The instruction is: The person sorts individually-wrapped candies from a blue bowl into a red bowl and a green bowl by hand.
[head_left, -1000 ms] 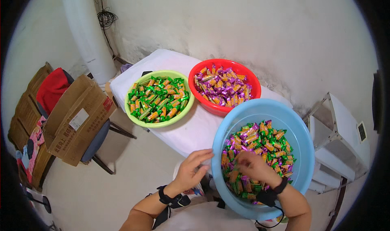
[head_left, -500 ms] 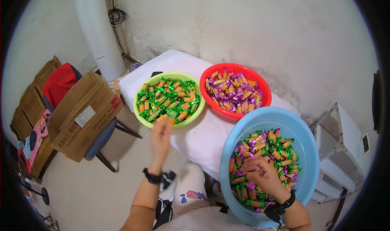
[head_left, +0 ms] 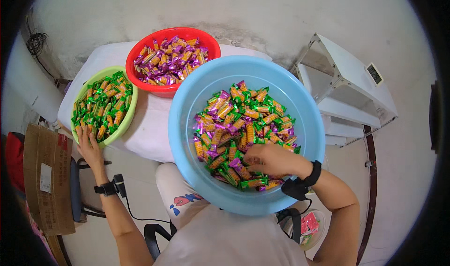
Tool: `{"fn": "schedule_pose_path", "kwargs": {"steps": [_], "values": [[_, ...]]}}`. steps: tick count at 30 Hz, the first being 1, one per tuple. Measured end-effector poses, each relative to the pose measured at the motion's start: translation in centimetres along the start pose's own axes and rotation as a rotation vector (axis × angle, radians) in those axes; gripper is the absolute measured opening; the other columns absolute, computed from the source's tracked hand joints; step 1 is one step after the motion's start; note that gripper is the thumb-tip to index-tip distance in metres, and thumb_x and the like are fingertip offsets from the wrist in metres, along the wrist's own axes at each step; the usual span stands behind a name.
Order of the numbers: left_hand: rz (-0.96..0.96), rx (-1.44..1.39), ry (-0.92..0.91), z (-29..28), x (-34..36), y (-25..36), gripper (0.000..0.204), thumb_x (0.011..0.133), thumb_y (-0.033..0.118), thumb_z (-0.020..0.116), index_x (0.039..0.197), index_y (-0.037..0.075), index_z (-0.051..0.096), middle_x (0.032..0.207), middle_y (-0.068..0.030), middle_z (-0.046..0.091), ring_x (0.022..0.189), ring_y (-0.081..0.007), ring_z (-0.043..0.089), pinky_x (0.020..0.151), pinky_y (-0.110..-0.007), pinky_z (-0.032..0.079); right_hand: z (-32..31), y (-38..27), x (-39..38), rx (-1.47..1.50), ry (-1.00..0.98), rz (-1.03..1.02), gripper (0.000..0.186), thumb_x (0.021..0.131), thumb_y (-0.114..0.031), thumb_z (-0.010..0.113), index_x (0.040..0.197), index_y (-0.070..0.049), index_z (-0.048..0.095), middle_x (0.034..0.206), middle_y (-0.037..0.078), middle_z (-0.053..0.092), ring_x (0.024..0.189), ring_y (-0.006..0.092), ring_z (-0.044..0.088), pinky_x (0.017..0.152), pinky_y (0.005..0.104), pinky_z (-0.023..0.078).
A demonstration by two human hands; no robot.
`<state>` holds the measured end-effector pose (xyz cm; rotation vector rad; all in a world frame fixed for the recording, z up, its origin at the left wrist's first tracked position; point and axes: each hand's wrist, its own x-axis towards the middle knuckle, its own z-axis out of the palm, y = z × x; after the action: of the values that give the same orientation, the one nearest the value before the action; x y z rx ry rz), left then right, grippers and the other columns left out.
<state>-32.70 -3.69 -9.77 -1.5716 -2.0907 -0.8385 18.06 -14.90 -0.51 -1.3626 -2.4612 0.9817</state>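
My left hand [head_left: 90,148] rests at the near rim of the light green basin [head_left: 133,107], its fingers stretched out and apart over the green-wrapped candies [head_left: 108,99] inside. Nothing shows gripped in it. Over the large blue basin [head_left: 187,167] my right hand [head_left: 276,159] reaches in from the right, fingers curled down among mixed candies [head_left: 234,125] in green and purple wrappers. Whatever those fingertips hold, if anything, is hidden. Behind, a red basin [head_left: 136,48] is filled with purple-wrapped candies [head_left: 171,60].
A white cloth [head_left: 145,130] covers the table under the green and red basins. On the left stands an open cardboard box [head_left: 47,186] on a chair. White metal shelving [head_left: 351,78] is against the right wall. A small bin [head_left: 321,226] sits on the floor at lower right.
The view has turned right, so the basins appear farther left. My left hand has gone from blurred motion at the green basin to spread fingers at its rim. My right hand stays over the blue basin.
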Motion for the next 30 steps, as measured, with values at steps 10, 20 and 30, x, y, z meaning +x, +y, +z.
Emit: {"fn": "schedule_pose_path", "kwargs": {"steps": [10,20,30], "values": [[0.119,-0.732,-0.178,-6.1,-7.0,10.0,0.027,0.088,0.009,0.050,0.112,0.003,0.059,0.126,-0.0157,0.051,0.119,-0.0284,0.046,0.101,-0.037,0.032,4.0,0.5,-0.2,-0.660,-0.479,-0.100,0.034,0.074,-0.024,0.063,0.101,-0.004,0.059,0.095,0.014,0.058,0.092,0.0313,0.057,0.074,0.0409,0.048],[0.604,-1.251,-0.720,-14.8,-8.8,19.5,0.043,0.075,0.000,0.063,0.117,0.004,0.057,0.122,-0.0148,0.052,0.105,-0.0312,0.054,0.091,-0.036,0.044,-2.0,-7.6,2.8,-0.065,0.075,-0.254,0.028,0.078,-0.020,0.064,0.102,-0.005,0.059,0.086,0.013,0.057,0.077,0.0309,0.059,0.063,0.0395,0.048],[-0.018,-0.946,-0.204,-4.5,-3.5,14.1,0.028,0.081,0.000,0.056,0.108,0.003,0.060,0.106,-0.0130,0.060,0.099,-0.0239,0.056,0.083,-0.030,0.044,-2.2,-5.3,3.7,0.051,0.263,-0.145,0.037,0.076,-0.018,0.069,0.109,-0.005,0.059,0.090,0.014,0.056,0.079,0.0298,0.058,0.068,0.0374,0.047]]}}
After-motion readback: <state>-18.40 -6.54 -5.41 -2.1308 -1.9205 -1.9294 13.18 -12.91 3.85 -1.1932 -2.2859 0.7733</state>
